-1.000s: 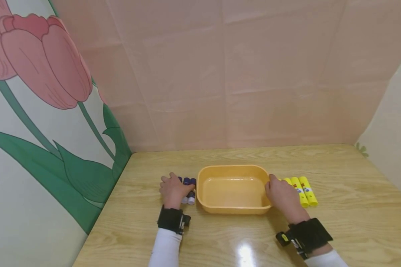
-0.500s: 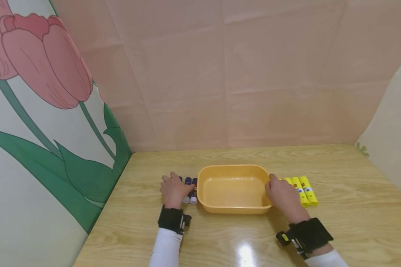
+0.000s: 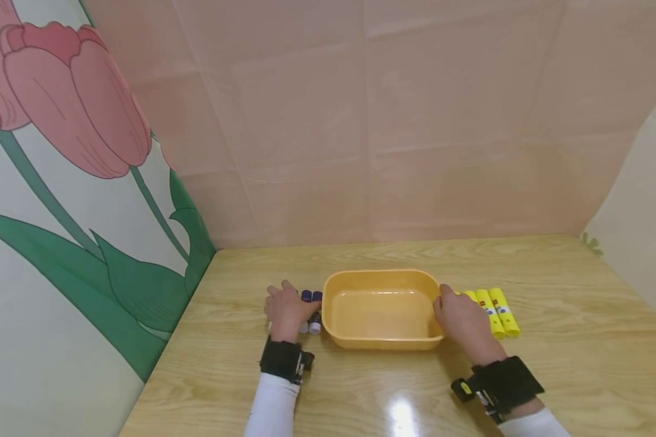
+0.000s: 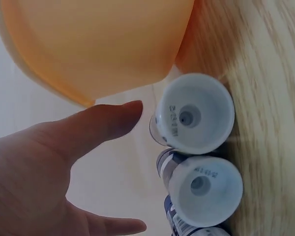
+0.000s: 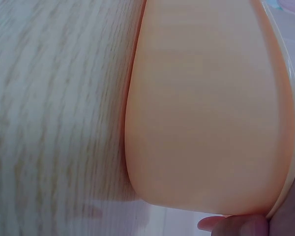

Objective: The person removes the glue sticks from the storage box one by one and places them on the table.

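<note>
A yellow plastic basin point(image 3: 382, 343) stands in the middle of the table. My right hand point(image 3: 464, 321) grips its right rim; in the right wrist view fingertips point(image 5: 243, 226) curl at the basin's rim. Left of the basin lie several glue sticks point(image 3: 315, 321) side by side, with dark blue caps and white bases. My left hand point(image 3: 288, 312) is over the row, fingers spread, hiding part of it. In the left wrist view its thumb point(image 4: 113, 120) is stretched out between the basin wall and the nearest glue stick point(image 4: 199, 113). Whether it touches them I cannot tell.
Several yellow tubes point(image 3: 504, 312) lie in a row right of the basin, partly behind my right hand. A pinkish sheet point(image 3: 372, 152) hangs behind the wood-grain table point(image 3: 344, 394). A wall with painted tulips point(image 3: 71, 109) borders the left side.
My left hand has shifted slightly right. The blue-capped glue sticks beside it slid a little right, then slightly back left. The right hand and the basin have stayed put.
</note>
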The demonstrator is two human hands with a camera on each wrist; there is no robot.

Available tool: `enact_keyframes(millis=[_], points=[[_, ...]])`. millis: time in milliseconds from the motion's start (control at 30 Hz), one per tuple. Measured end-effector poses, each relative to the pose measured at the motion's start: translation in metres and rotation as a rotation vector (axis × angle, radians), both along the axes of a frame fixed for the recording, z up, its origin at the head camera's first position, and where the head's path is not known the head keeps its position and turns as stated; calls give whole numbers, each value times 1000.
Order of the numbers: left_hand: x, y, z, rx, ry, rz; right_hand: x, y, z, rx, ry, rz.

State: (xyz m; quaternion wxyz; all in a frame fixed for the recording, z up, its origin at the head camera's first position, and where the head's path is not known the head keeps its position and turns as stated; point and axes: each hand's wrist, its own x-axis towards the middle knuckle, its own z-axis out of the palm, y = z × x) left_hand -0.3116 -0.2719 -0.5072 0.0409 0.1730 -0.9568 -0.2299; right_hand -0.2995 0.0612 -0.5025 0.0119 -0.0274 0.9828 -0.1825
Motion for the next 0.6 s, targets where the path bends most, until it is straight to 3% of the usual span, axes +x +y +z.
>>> enact_keyframes(millis=[300, 600], points=[[3, -4, -1, -15, -23, 54, 1, 0, -3, 8, 20, 4], [3, -7, 1, -6, -32, 36, 0, 1, -4, 12, 40, 2]])
